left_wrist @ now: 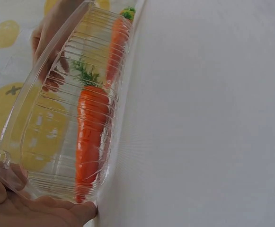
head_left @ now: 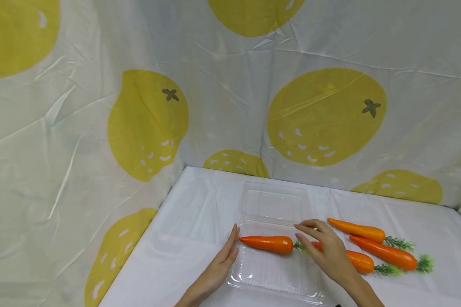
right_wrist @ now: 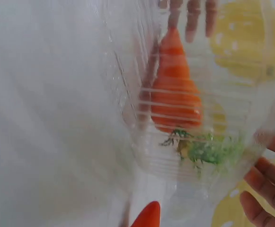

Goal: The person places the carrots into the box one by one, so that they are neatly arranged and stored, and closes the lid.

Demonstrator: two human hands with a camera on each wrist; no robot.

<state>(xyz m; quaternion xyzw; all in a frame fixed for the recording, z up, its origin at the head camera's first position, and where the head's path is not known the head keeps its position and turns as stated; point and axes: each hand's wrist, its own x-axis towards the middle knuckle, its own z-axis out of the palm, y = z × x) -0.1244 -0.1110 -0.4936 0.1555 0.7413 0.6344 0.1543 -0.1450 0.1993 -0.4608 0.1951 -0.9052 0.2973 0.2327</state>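
A clear plastic clamshell container (head_left: 274, 279) lies on the table with its lid (head_left: 272, 205) folded back behind it. One orange carrot with a green top (head_left: 270, 244) lies inside, its tip to the left. My left hand (head_left: 217, 269) rests against the container's left end, fingers extended; in the left wrist view those fingers (left_wrist: 47, 210) touch the end wall. At the right end is my right hand (head_left: 328, 250), near the carrot's leaves, fingers loosely bent and holding nothing. In the right wrist view its fingers (right_wrist: 270, 182) are by the container's rim.
Outside the container to the right lie three more carrots: an upper orange one (head_left: 359, 230), a redder one (head_left: 388, 253), and a nearer one (head_left: 361, 261) partly hidden by my right hand. A lemon-patterned cloth (head_left: 230, 106) hangs behind and left of the white table (head_left: 176, 243).
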